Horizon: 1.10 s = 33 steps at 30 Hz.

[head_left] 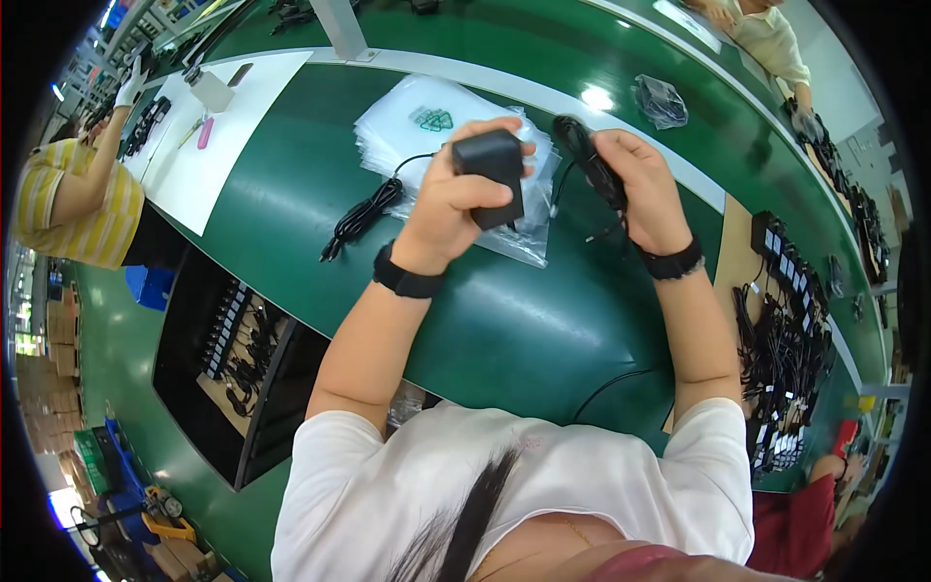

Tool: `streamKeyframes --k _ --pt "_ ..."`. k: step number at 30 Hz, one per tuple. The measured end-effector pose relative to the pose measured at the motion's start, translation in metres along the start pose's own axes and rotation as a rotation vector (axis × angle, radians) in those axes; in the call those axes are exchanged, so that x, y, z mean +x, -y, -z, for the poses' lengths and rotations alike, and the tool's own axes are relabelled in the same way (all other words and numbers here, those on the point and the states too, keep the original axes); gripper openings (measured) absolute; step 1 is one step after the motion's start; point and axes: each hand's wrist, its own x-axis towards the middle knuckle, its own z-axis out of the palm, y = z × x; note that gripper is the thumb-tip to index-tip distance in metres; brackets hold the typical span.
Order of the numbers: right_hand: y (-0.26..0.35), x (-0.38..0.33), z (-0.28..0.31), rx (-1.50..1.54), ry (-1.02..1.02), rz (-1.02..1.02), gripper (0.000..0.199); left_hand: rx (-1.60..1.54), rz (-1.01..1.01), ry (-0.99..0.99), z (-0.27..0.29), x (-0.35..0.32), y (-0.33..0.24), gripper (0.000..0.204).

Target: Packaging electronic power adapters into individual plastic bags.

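Observation:
My left hand (451, 194) is closed round a black power adapter (490, 175), its thumb lying across the casing. In my right hand (645, 189) is a bundled black cable (588, 160), pinched between thumb and fingers, with a thin lead hanging below. Both hands are raised over a stack of clear plastic bags (427, 112) with a green mark on top. Left of the left wrist lies another coiled black cable (364, 215), whose thin lead runs toward the adapter hand; where that lead ends is hidden.
The green table (524, 320) spreads beneath my arms. Many adapters with cables (781, 339) lie on cardboard at right. A black bin (242, 369) of adapters stands at left. A crumpled plastic bag (660, 102) rests beyond the rail. Co-workers are at far left, top right and lower right.

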Motion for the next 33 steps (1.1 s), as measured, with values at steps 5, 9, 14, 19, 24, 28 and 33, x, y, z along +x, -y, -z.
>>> streamKeyframes --k 5,9,14,19,24,28,33 --pt "-0.022 0.006 -0.019 0.188 0.004 0.060 0.022 -0.045 0.111 -0.170 0.000 0.005 0.020 0.044" --pt "-0.038 0.007 -0.024 0.194 0.085 0.080 0.020 -0.074 0.068 -0.171 0.002 0.005 0.028 0.039" --pt "-0.046 0.000 -0.035 0.290 0.078 0.079 0.030 -0.135 0.125 -0.208 0.001 0.006 0.029 0.037" --pt "-0.049 0.001 -0.033 0.219 -0.046 0.116 0.029 -0.144 0.066 -0.237 -0.004 0.004 0.032 0.037" --pt "-0.047 0.001 -0.029 0.214 0.113 0.128 0.030 -0.077 0.038 -0.218 -0.002 0.004 0.034 0.038" --pt "-0.046 0.003 -0.025 0.215 0.214 0.155 0.030 -0.143 0.064 -0.145 0.003 0.007 0.027 0.039" --pt "-0.047 -0.007 -0.031 -0.309 0.129 0.449 0.036 0.011 0.011 -0.222 0.000 0.005 0.030 0.041"
